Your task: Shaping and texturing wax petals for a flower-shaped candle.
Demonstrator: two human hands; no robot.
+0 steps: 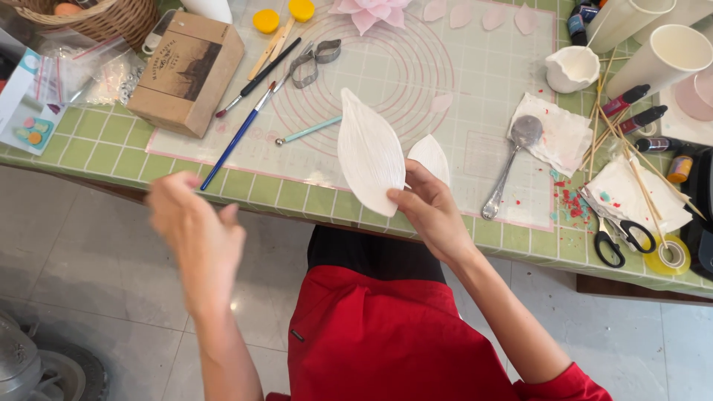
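In the head view, a white veined leaf mould [369, 152] is pinched at its near end in the grip of the right hand [429, 212], over the near edge of the tabletop [111, 141]. A smaller white petal [431, 157] is seen just right of the mould, behind the fingers. The left hand [197, 238] is held blurred off the near left edge, empty, fingers loosely curled. A blue brush [236, 139] is laid far left; a spoon [512, 160] lies right on a tissue [561, 137].
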